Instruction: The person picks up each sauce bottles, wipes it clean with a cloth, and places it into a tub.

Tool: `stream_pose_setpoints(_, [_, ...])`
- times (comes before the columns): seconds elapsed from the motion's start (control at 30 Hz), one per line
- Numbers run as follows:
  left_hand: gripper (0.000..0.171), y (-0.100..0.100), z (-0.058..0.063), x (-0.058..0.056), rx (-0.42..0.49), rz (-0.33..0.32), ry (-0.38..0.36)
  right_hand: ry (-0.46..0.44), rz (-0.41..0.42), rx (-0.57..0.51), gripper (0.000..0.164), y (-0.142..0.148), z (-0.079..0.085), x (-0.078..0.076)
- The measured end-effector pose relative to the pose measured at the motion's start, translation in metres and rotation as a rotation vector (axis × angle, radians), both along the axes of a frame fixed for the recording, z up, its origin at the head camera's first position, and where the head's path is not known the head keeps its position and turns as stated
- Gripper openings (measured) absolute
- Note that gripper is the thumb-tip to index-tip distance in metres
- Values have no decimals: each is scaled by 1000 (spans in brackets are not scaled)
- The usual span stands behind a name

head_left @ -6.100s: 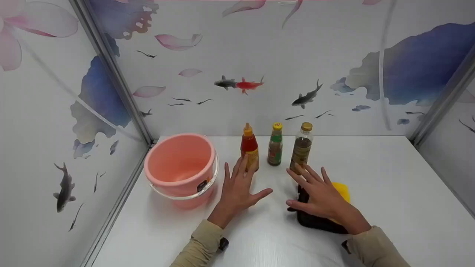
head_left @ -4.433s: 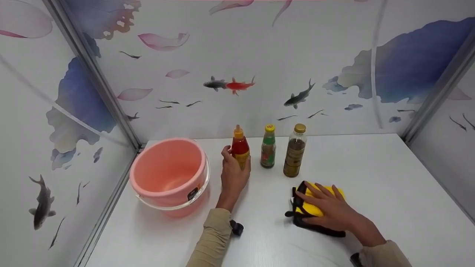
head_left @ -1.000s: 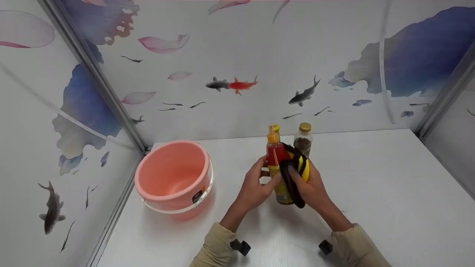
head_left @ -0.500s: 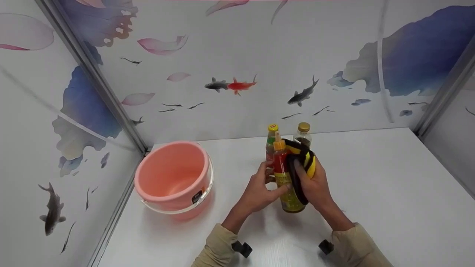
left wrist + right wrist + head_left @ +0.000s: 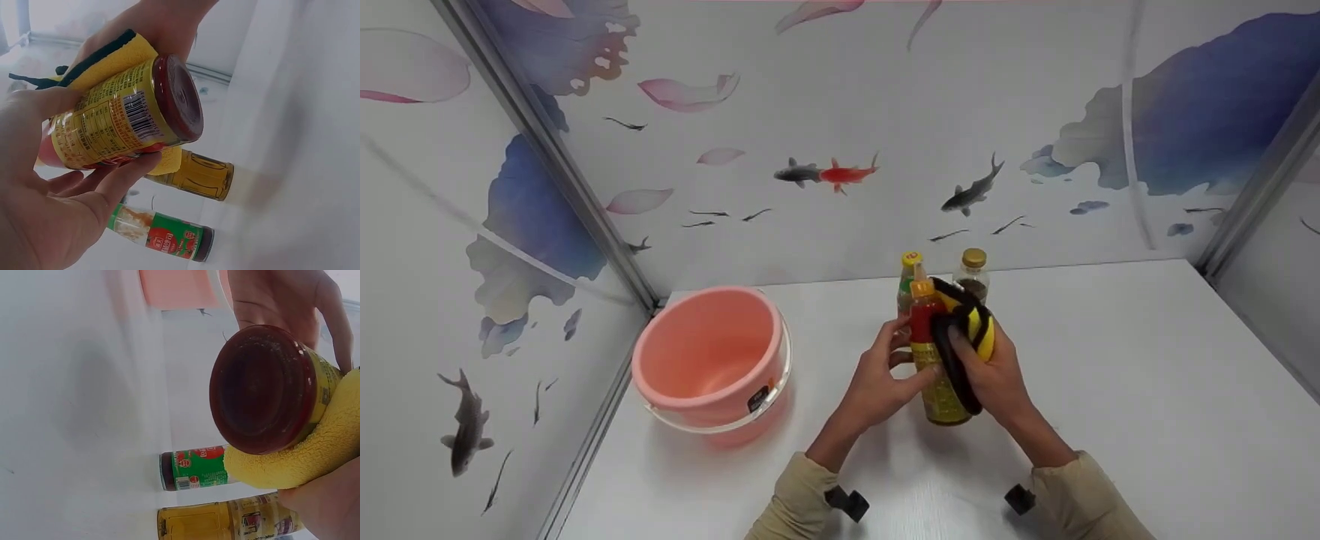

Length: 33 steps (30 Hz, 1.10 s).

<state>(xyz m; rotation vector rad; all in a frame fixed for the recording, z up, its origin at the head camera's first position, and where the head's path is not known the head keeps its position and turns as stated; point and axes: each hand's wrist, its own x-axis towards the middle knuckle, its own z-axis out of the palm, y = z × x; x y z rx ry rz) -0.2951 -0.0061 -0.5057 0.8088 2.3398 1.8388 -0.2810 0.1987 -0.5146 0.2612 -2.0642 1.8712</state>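
Note:
My left hand (image 5: 881, 382) holds a red sauce bottle (image 5: 926, 326) with a yellow label and orange nozzle cap, thumb on the label and fingers behind. The bottle is raised off the table and tilted; its dark base (image 5: 261, 391) faces the right wrist camera. My right hand (image 5: 997, 379) grips a yellow cloth (image 5: 292, 461) with black edging and presses it against the bottle's right side, thumb over the black edge (image 5: 952, 360). In the left wrist view the cloth runs along the label beside the barcode. The right fingers are mostly hidden behind the cloth.
Behind the hands stand a green-labelled bottle (image 5: 174, 236) with a yellow cap and a gold-capped bottle (image 5: 205, 177) of amber liquid. A pink bucket (image 5: 712, 330) with a white handle stands on the left of the white table (image 5: 1140, 390). Printed panels enclose the table's back and sides.
Earlier the bottle stood on the table and the cloth lay flat; both have since been lifted and brought together. In the last half second, bottle and hands shifted slightly left.

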Motion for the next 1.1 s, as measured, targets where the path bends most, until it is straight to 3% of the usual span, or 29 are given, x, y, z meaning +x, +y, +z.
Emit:
stream_pose_setpoints(0.57, [68, -6, 6, -5, 108, 138, -50, -24, 38, 3, 33, -8, -7, 0])
stream_pose_setpoints(1.1, [66, -4, 5, 0, 26, 40, -81, -24, 14, -18, 37, -8, -8, -1])
